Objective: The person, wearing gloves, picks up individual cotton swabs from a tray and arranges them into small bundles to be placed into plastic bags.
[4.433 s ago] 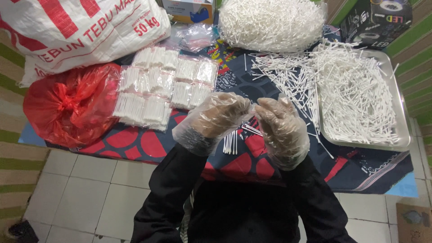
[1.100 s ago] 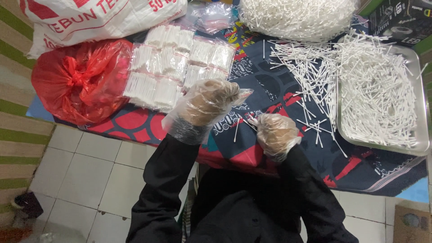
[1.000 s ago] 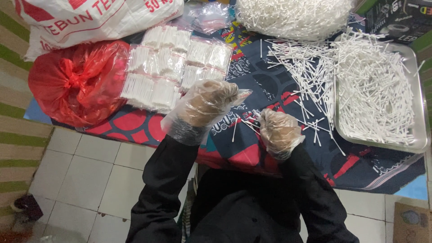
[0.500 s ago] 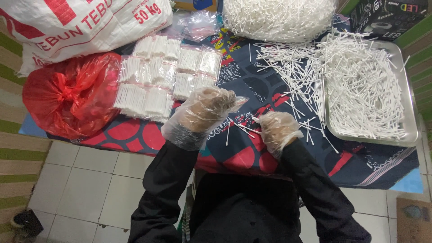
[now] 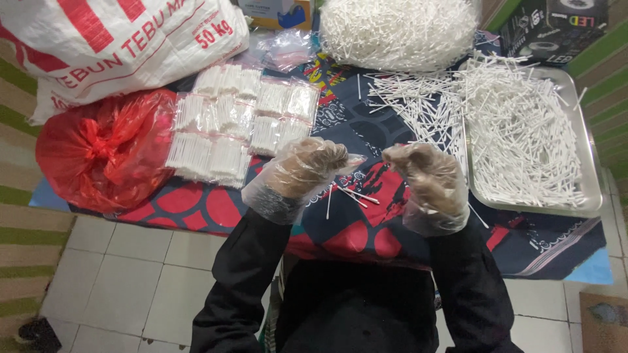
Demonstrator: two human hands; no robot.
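Two gloved hands, left hand [image 5: 307, 171] and right hand [image 5: 426, 183], curl closed mid-frame over loose sticks [image 5: 350, 195], tray [image 5: 589, 196] at right, packets [image 5: 239, 121] upper left.

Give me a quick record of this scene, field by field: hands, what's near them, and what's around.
Left hand: gloved, curled, above the patterned cloth
Right hand: gloved, curled, grip unclear
Between hands: few loose white sticks
Right side: metal tray with sticks
Left side: packed stick bags, red plastic bag, white sack
Top: stick heap
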